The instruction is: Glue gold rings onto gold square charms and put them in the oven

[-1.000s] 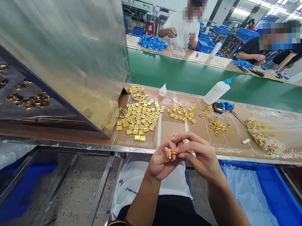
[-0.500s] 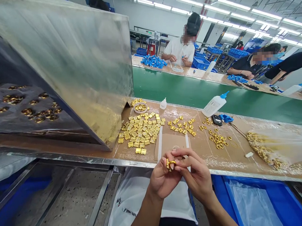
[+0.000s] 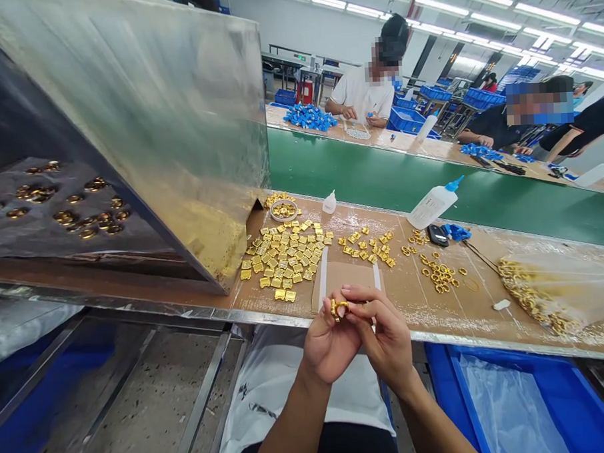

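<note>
In front of my body, at the table's near edge, a gold ring [image 3: 342,305] with a flat face on one side is between both hands. My left hand [image 3: 327,349] is closed on it by the flat face, palm turned up. The fingertips of my right hand [image 3: 387,333] pinch the band from the other side. Just beyond lies a cardboard pad [image 3: 349,276] with white tape strips. Many flat gold plates [image 3: 286,254] are spread to its left. Behind it are smaller gold pieces [image 3: 368,249], and gold ring bands [image 3: 440,277] lie to the right.
A large metal hood [image 3: 187,124] stands at left, with gold rings [image 3: 86,222] inside. A bottle [image 3: 431,206], a small dropper bottle [image 3: 329,202] and a bag of gold rings [image 3: 545,292] are on the table. Beyond the green belt [image 3: 339,161] people work; a blue bin [image 3: 439,387] is lower right.
The view has shifted slightly. Both hands remain on the ring, with the right fingers a little lower on the band and the ring's opening more visible.
</note>
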`<action>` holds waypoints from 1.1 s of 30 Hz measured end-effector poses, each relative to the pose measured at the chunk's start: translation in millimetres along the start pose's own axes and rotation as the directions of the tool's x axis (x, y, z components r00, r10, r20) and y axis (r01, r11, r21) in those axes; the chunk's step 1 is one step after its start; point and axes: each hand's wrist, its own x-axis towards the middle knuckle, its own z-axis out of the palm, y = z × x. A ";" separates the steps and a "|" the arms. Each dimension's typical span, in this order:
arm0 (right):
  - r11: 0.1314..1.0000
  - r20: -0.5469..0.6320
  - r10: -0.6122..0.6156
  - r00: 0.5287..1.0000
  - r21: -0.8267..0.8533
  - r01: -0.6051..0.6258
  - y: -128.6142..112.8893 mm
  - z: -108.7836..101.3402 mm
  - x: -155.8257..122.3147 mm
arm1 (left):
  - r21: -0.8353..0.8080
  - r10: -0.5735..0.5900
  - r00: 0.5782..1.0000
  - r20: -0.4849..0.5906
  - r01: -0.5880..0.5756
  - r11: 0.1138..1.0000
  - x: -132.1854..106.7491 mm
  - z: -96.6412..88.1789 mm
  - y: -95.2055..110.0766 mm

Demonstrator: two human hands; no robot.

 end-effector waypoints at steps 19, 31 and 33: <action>0.998 -0.020 -0.028 0.999 -0.050 0.027 -20.0 -4.0 -8.3 | -0.054 0.086 0.949 -0.302 -0.108 0.993 -22.9 27.5 -19.8; 0.999 0.330 -0.016 0.944 -0.027 0.027 -38.1 -11.6 -16.3 | 0.211 -0.035 0.974 -0.225 0.083 0.974 -61.0 -7.3 -1.8; 0.997 0.408 -0.078 0.910 0.019 0.077 -40.0 -10.3 -15.4 | 0.260 -0.033 0.981 -0.191 0.083 0.962 -70.5 -19.0 4.8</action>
